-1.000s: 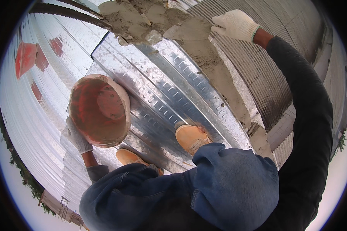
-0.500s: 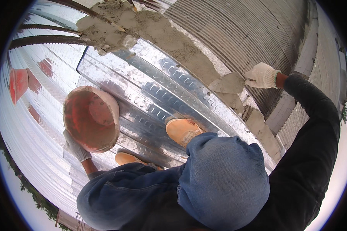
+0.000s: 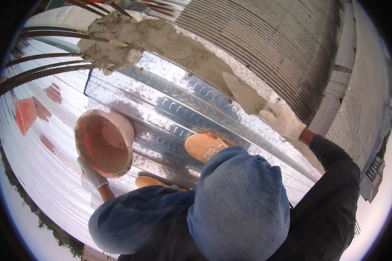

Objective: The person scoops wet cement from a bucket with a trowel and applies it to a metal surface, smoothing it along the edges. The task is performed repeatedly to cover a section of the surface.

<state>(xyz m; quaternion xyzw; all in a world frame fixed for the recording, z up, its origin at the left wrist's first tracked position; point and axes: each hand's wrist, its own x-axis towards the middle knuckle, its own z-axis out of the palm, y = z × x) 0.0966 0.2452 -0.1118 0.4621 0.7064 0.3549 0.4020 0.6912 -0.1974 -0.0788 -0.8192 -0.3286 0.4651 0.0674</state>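
My left hand (image 3: 90,174), in a pale work glove, is closed on the near rim of a mortar-stained red bucket (image 3: 103,143). The bucket lies tipped with its mouth toward me, and a thin mortar film coats its inside. My gloved right hand (image 3: 284,121) grips a trowel; the handle is hidden in the fist. The grey-coated trowel blade (image 3: 245,93) points up and left, lying along a strip of wet mortar (image 3: 191,52) beside the ribbed wall. Whether the blade presses into the mortar I cannot tell.
Shiny ribbed metal decking (image 3: 170,100) lies under my tan shoes (image 3: 204,145). Bent steel bars (image 3: 48,61) stick out at the upper left. A second red bucket (image 3: 25,114) stands at the far left. Ribbed grey blockwork (image 3: 265,39) borders the mortar.
My right hand and trowel have moved down and slightly left in view, and the blade has swung from pointing left to up-left. My left hand keeps hold of the bucket.
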